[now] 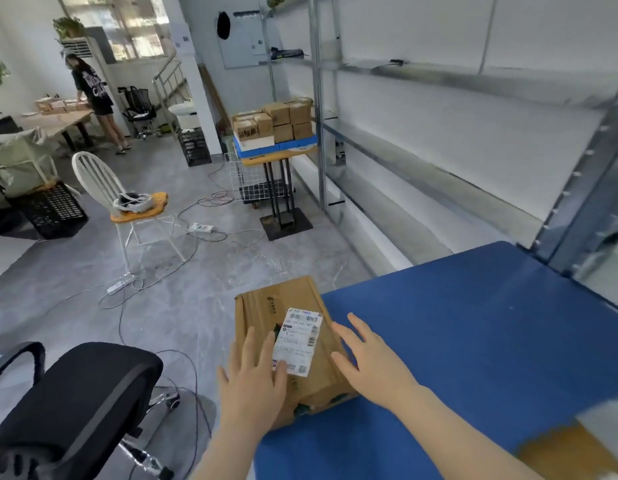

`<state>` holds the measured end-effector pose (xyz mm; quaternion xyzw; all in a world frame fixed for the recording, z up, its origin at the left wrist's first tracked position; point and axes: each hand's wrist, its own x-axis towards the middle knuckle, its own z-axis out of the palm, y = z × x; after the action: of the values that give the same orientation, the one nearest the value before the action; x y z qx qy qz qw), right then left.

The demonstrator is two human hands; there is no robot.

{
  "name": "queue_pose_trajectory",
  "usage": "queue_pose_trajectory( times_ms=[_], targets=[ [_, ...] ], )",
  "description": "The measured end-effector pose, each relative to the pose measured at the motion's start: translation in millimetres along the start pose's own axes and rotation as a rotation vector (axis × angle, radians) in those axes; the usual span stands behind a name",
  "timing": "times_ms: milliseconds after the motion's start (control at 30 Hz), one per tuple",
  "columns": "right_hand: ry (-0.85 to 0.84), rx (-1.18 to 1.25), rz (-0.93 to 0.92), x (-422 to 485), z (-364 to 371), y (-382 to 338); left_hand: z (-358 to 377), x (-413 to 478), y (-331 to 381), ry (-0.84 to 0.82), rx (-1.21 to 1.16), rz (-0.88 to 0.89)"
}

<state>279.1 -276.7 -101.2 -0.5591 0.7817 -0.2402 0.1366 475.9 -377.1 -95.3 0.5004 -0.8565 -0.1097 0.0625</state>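
A brown cardboard box [266,308] with a white shipping label [297,341] lies at the left edge of a blue table [473,323], partly jutting over the floor. My left hand [253,379] rests flat on the box's near left part, fingers straight and spread. My right hand [371,360] lies with straight fingers against the box's right side, next to the label. Neither hand curls round the box.
A black office chair [75,403] stands close at the lower left, with cables on the floor. A white chair [127,202], a small table stacked with cartons [276,123] and metal shelving [439,133] stand beyond. A person [92,95] stands at a far table. Another cardboard piece [564,452] sits at lower right.
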Motion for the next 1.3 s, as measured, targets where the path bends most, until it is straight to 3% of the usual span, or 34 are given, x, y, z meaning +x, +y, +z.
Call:
queue_pose_trajectory(
  times_ms=[133, 267, 433, 667, 800, 933, 1300],
  targets=[
    [0.170, -0.076, 0.213, -65, -84, 46, -39, 19, 94, 0.008, 0.057, 0.325],
    [0.336, -0.127, 0.432, -146, -168, 90, -44, 10, 224, -0.012, -0.114, 0.615],
    [0.561, -0.259, 0.705, -289, -259, 147, -24, -68, 392, -0.101, -0.210, 0.987],
    [0.738, -0.461, 0.959, -458, -351, 203, -13, -206, 580, -0.272, -0.355, 1.269],
    [0.783, -0.510, 1.068, -518, -390, 237, -1, -253, 658, -0.275, -0.335, 1.359],
    [0.775, -0.482, 1.105, -546, -413, 271, 14, -267, 712, -0.332, -0.347, 1.332],
    [0.771, -0.188, 1.108, -538, -409, 345, 81, -260, 772, -0.530, -0.452, 1.354]
  ],
)
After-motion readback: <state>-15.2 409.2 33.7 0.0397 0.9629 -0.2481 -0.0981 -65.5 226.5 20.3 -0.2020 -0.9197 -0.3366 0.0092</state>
